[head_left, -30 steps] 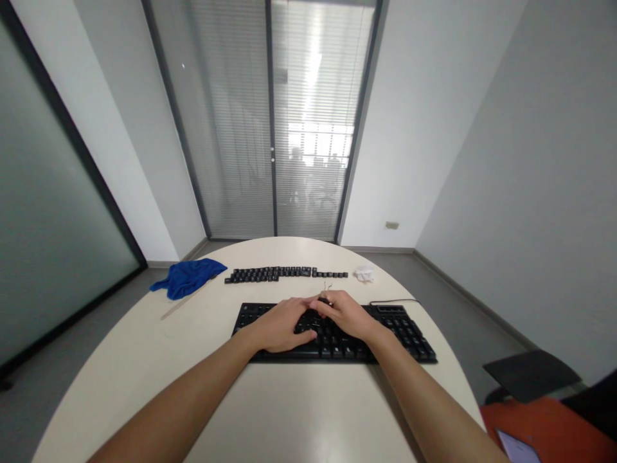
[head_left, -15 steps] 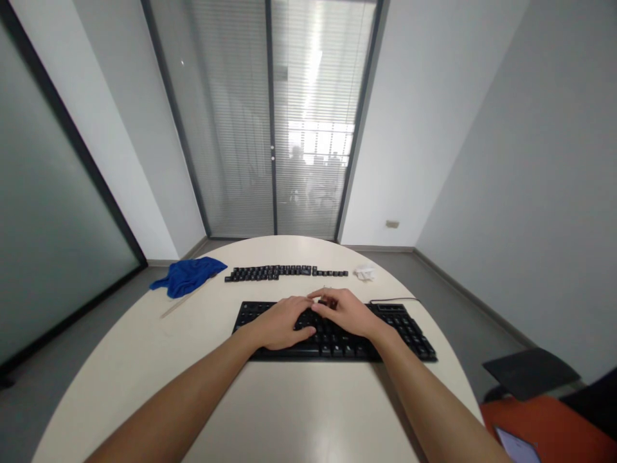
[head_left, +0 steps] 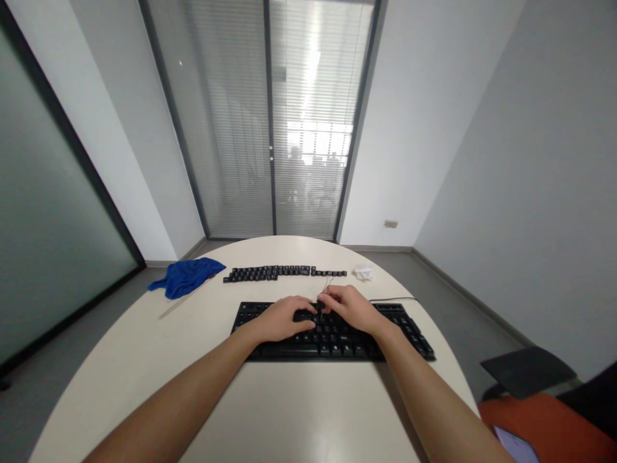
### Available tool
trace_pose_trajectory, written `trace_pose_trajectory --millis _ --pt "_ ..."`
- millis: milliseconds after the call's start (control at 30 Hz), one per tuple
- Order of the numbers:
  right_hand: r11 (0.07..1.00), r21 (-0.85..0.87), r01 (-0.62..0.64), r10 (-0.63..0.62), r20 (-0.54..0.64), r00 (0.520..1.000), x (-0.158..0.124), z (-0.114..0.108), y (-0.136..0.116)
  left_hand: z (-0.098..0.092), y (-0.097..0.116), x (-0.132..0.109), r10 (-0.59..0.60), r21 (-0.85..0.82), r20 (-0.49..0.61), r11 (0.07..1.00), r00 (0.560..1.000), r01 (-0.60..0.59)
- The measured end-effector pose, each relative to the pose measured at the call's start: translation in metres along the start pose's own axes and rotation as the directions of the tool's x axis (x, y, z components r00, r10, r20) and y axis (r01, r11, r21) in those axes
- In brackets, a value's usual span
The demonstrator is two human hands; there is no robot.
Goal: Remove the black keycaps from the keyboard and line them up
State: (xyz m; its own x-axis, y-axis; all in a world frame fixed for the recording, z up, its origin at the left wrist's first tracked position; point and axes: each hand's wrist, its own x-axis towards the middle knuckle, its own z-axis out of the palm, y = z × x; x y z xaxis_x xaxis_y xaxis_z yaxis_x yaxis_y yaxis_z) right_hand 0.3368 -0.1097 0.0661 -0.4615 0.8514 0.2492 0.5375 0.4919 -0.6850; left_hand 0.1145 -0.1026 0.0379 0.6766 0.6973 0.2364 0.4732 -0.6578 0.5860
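A black keyboard (head_left: 400,325) lies across the middle of the round table. My left hand (head_left: 282,318) rests on its middle keys with the fingers lying loosely over them and holds nothing. My right hand (head_left: 351,307) is beside it over the far key rows. Its fingers are pinched on a thin wire keycap puller (head_left: 328,283), whose loop sticks up past the fingertips. The fingertips of both hands almost meet near the keyboard's top middle. Beyond the keyboard, loose black keycaps (head_left: 274,273) are laid out in rows.
A blue cloth (head_left: 186,276) lies at the far left of the cream table (head_left: 289,411), with a thin stick (head_left: 176,307) beside it. A crumpled white tissue (head_left: 364,272) sits far right. The keyboard cable (head_left: 393,299) runs right. An orange seat (head_left: 544,424) is at lower right.
My right hand has drawn slightly toward the keyboard's far edge, and the wire puller now sticks up more clearly. My left hand has barely shifted. The camera view dipped slightly.
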Motion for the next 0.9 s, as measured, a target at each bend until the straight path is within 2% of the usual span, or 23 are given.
trace_pose_trajectory --millis 167,400,533,667,733,900 --pt "0.998 0.062 -0.02 0.02 0.01 1.0 0.002 0.004 0.007 0.004 0.003 0.002 -0.072 -0.005 -0.046 0.997 0.996 0.072" --pt "0.963 0.253 -0.096 0.093 0.023 0.995 0.004 0.009 0.024 0.008 0.002 0.003 -0.034 0.017 -0.056 0.999 0.998 0.035" --pt "0.974 0.216 -0.064 0.058 0.03 0.998 0.003 0.007 0.025 0.009 -0.002 0.003 -0.036 0.02 -0.063 0.999 0.997 0.037" --pt "0.988 0.153 -0.022 0.012 0.07 0.997 0.001 0.005 0.019 0.008 -0.003 0.002 -0.019 -0.11 -0.095 0.994 0.995 0.008" --pt "0.986 0.166 -0.011 -0.002 0.08 0.997 0.001 0.005 0.016 0.006 -0.001 0.002 -0.036 -0.17 -0.096 0.985 0.995 0.02" --pt "0.974 0.224 -0.026 0.004 0.097 0.995 0.0 0.007 0.016 0.005 0.001 0.001 -0.104 -0.197 -0.086 0.977 0.991 0.085"
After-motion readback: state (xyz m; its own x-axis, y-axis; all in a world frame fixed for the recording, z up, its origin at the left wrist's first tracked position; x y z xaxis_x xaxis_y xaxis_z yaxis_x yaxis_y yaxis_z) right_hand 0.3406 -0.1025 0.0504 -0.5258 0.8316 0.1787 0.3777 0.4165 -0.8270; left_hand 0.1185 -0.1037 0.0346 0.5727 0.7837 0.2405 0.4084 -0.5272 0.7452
